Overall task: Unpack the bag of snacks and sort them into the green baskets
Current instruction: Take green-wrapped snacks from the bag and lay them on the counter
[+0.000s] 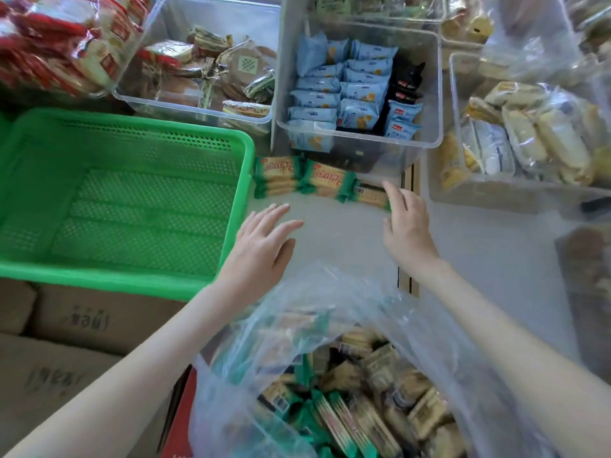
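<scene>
Green-and-yellow wrapped cracker packets are noted on the white tabletop beside the green perforated plastic basket, left hand and right hand straight-fingered, nothing grasped; the row is probably best pressed together from both ends, then lifted in flat.

A white table carries three cracker packets beside clear bins.

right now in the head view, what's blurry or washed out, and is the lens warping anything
Head view: the red packets at top left are smeared and glary; the clear bag hazes the snacks under it; the green basket rim bows from wide-angle distortion; the cracker packs at centre read sharp.
</scene>
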The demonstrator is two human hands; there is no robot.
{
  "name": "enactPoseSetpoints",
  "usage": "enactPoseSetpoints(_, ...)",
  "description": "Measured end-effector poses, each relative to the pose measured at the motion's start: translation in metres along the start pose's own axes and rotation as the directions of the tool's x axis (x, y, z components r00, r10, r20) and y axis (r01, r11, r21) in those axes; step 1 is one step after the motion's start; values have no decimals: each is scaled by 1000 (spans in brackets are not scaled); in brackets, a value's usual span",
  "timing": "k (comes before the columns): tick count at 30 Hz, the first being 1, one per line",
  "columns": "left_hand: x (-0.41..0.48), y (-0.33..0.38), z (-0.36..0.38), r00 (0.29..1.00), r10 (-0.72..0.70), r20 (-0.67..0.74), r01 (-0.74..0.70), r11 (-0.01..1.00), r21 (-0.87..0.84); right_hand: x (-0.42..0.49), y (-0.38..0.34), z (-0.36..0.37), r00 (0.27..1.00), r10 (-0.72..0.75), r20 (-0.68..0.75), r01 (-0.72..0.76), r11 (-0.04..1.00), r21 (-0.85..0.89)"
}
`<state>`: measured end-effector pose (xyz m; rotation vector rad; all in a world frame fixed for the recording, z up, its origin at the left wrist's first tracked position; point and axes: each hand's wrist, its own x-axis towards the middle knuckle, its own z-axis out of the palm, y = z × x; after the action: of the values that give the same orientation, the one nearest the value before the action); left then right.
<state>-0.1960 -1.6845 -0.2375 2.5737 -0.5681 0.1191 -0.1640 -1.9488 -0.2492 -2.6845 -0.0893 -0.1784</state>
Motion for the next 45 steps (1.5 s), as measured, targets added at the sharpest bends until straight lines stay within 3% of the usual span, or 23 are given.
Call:
enactPoseSetpoints(2, -36, 21, -5, 982, 142, 122, -137, 989, -47, -45, -27, -19, 991, -113, -70, 115, 993, 20)
enactPoseSetpoints(4, -76, 33, -3, 941, 254, 223, -262, 965, 6, -100, -55, -29, 973, -227, -38, 227, 974, 14)
enactPoseSetpoints(8, -146, 25, 13, 902, 237, 361, -319, 929, 188, -206, -94, -15, 889, -426, 167, 449, 883, -136)
enactPoseSetpoints(14, -189, 20, 29, 925, 229, 303, -312, 913, 263, -277, -88, 1, 882, -100, 460, 312, 856, -412)
enactPoseSetpoints(20, -200, 31, 35, 925, 262, 273, -340, 894, 291, -294, -103, 3, 795, -43, 605, 425, 752, -505)
enactPoseSetpoints(29, -213, 29, 29, 909, 313, 276, -394, 860, 325, -300, -117, 2, 798, -121, 591, 472, 734, -488)
enactPoseSetpoints(34, -217, 23, 23, 907, 301, 295, -393, 856, 335, -308, -109, -2, 915, -206, 347, 347, 841, -416)
enactPoseSetpoints(37, -216, 19, 21, 913, 272, 303, -369, 868, 332, -311, -100, -12, 929, -245, 278, 340, 862, -377)
enactPoseSetpoints(45, -207, 18, 20, 906, 239, 350, -353, 881, 313, -306, -90, 4, 934, -211, 287, 314, 868, -385)
